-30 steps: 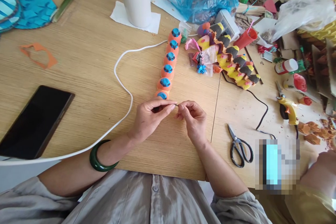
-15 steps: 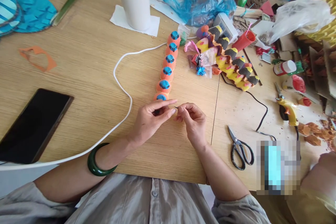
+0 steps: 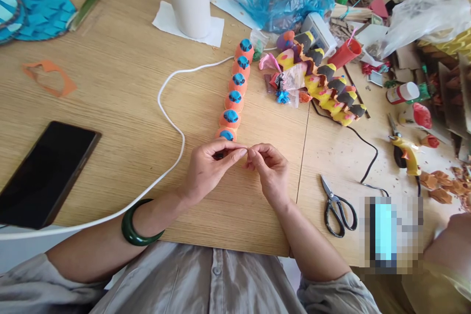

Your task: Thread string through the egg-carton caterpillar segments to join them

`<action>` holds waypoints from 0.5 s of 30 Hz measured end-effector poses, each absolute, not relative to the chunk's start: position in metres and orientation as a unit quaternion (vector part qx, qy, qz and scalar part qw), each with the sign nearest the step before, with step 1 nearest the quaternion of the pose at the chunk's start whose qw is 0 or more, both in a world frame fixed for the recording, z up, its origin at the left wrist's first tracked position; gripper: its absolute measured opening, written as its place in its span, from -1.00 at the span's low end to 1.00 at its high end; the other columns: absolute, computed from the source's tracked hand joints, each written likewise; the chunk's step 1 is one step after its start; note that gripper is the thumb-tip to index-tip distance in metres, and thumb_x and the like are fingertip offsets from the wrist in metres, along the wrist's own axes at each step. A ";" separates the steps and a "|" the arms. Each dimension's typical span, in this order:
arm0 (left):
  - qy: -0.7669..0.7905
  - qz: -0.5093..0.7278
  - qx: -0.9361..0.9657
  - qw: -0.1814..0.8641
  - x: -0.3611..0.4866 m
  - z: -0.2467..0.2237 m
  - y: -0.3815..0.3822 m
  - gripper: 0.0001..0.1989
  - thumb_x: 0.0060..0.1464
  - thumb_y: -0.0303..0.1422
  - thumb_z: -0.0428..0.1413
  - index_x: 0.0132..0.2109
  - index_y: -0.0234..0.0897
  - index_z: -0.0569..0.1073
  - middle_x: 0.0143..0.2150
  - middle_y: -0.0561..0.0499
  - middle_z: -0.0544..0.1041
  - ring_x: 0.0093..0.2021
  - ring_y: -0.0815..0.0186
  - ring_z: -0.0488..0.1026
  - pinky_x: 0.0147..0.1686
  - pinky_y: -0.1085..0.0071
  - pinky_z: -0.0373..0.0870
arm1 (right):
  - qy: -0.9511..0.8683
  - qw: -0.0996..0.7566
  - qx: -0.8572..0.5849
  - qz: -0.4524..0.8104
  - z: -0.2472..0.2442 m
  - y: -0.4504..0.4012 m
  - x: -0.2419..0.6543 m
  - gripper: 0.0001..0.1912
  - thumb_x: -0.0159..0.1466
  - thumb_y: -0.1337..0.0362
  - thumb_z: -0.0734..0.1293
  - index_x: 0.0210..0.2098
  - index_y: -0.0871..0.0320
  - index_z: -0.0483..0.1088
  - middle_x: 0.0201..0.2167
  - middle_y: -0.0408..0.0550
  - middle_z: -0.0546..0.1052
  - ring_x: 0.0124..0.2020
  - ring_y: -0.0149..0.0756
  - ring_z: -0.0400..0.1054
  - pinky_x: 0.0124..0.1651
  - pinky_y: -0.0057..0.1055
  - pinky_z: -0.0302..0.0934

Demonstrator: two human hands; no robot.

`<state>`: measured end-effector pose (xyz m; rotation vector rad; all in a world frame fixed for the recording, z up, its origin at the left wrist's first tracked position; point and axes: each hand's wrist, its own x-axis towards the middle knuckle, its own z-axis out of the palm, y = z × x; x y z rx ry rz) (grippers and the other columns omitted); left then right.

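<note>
An orange row of egg-carton bumps (image 3: 234, 99), each topped with blue and small dark marks, stretches away from my hands on the wooden table. Its near end is partly covered by my left hand (image 3: 211, 169), whose thumb and index finger are pinched together. My right hand (image 3: 270, 171) is also in a pinch, fingers curled, its tips touching those of the left. Whatever lies between the fingertips is too small to make out.
Black-handled scissors (image 3: 337, 208) lie right of my right arm. A phone (image 3: 47, 171) and white cable (image 3: 172, 122) are at left, a white bottle (image 3: 189, 0) behind. Painted carton pieces (image 3: 327, 83) and a yellow glue gun (image 3: 406, 154) are at right.
The fingertips of my two hands have come closer together, and the small dark bit seen between them no longer shows. The whole view has shifted slightly.
</note>
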<state>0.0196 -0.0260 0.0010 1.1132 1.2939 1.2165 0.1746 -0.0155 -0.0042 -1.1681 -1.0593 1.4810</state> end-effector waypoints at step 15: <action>0.530 0.516 0.530 0.416 0.018 0.002 -0.029 -0.79 0.21 -0.29 0.29 -0.06 -0.24 0.70 -0.23 -0.01 0.71 -0.28 0.36 0.59 -0.29 0.50 0.51 | -0.434 0.471 -0.487 0.593 -0.002 -0.016 0.175 -0.70 0.28 0.03 0.48 -0.42 0.10 0.49 -0.53 -0.22 0.52 -0.53 -0.45 0.40 -0.40 -0.44 0.32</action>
